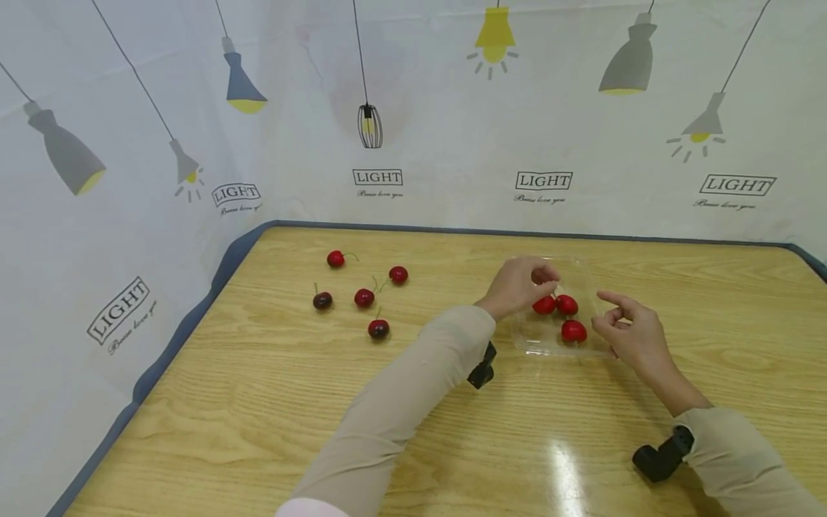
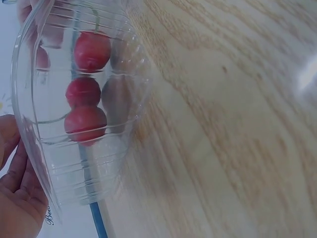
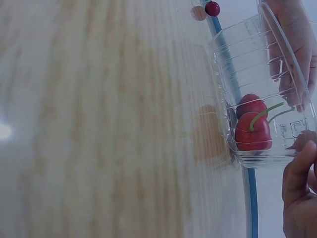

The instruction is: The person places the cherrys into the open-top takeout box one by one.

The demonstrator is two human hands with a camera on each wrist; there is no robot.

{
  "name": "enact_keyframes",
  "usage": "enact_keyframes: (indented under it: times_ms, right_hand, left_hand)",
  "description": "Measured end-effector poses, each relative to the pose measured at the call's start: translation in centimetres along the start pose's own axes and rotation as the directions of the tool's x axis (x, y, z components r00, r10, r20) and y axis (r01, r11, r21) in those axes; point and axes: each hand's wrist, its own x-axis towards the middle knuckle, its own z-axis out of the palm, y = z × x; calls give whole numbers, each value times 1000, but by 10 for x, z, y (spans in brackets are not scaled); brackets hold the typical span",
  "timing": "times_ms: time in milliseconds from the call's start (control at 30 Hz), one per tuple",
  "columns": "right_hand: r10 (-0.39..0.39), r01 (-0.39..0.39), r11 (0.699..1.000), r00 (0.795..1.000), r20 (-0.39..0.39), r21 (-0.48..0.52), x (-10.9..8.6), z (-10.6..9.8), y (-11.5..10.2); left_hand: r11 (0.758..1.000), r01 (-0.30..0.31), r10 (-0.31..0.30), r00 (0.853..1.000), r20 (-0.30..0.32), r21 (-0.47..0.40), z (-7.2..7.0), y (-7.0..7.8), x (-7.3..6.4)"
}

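Note:
A clear plastic container (image 1: 533,339) stands on the right half of the table with three red cherries inside. Over its far left part, my left hand (image 1: 522,286) has thumb and forefinger brought close together, pinching the stem of a cherry (image 3: 250,106) that sits low inside. A second cherry (image 1: 567,305) touches or overlaps that one, and a third cherry (image 1: 573,331) lies nearer me, its green stem (image 3: 262,115) visible from the right wrist. My right hand (image 1: 636,334) holds the container's right rim, one finger seen through the plastic.
Several dark red cherries with stems lie loose on the left of the wooden table (image 1: 271,402), among them one cherry (image 1: 378,329) nearest me. A cloth wall (image 1: 446,143) printed with lamps rises behind the table's far edge. Black wrist cameras (image 1: 662,454) sit below both wrists.

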Motion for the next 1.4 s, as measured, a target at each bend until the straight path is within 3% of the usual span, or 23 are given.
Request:
enact_keyframes:
  times_ms: [600,900,1167,1400]
  right_hand:
    - [10,-10,999,1000,-11,-44,-3,0,-1]
    - [-27,18,991,997,-66,-133,-1,3,-3]
    - [-17,8,991,998,-67,-132,-1,2,-4]
    - [-9,1,993,998,-64,-116,-1,2,-3]
  left_hand:
    - [1000,13,-13,999,-29,0,-9,-1,-4]
    - [1000,-22,22,999,-34,3,-13,-10,-8]
    - [999,-39,40,998,-43,32,-22,-16,-13]
    - [998,-67,67,997,-28,2,-28,-20,-22]
